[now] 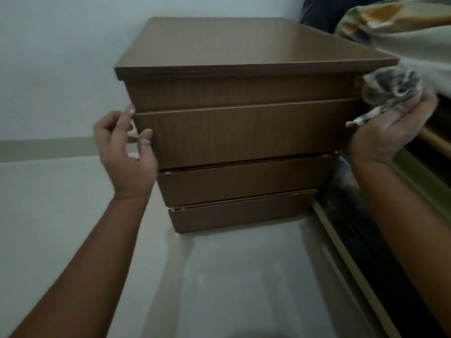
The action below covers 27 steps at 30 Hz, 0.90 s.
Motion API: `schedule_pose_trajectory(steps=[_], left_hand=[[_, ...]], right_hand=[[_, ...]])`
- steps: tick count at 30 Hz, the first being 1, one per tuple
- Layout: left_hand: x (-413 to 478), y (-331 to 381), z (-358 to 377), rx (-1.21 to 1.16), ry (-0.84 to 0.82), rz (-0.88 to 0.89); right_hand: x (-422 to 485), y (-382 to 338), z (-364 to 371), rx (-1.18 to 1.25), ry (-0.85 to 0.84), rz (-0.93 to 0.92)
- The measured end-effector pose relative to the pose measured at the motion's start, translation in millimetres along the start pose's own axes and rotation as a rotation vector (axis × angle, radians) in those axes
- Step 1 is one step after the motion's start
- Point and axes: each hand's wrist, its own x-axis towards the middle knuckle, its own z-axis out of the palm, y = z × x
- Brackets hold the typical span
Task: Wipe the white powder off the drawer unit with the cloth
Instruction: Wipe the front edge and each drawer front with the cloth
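Observation:
A brown wooden drawer unit (244,132) with three drawers stands on the floor in front of me. Its top drawer front sits slightly proud of the body. My left hand (124,152) grips the left edge of that top drawer front, thumb on the face and fingers curled behind the edge. My right hand (390,128) holds a crumpled grey-and-white cloth (390,89) bunched against the unit's upper right corner. White powder dusts my right palm and left thumb tip. I see no clear powder on the unit's top or fronts.
A bed with a patterned blanket (402,32) hangs close on the right, its dark frame (429,147) beside the unit. A pale wall (61,57) rises behind. The light floor (244,276) in front shows a whitish dusty patch.

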Motion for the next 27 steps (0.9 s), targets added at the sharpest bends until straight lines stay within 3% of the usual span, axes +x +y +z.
schedule_pose_trajectory(steps=[6,10,12,17,22,27], left_hand=[[3.1,5.2,2.4,-0.044,-0.014,-0.138],[1.6,0.5,-8.5,-0.066,-0.141,-0.096],[-2.2,-6.5,-12.8,-0.052,-0.173,-0.076],[-14.6,-21.5,-16.5,0.016,-0.189,-0.101],[-25.0,-24.1,-12.5,0.0,-0.196,-0.158],[-33.2,-16.5,-3.3,-0.012,-0.214,-0.175]], right_hand=[[-64.1,-60.5,41.4,0.228,-0.285,-0.255],[-133.6,-110.9,66.9,0.371,-0.473,-0.37],[-170.1,-124.1,75.6,0.35,-0.579,-0.421],[-250.1,-129.7,89.6,0.078,-0.799,-0.75],[-253.5,-106.0,98.9,-0.196,-0.737,-1.004],[-227.2,-81.1,93.6,-0.241,-0.673,-1.007]])
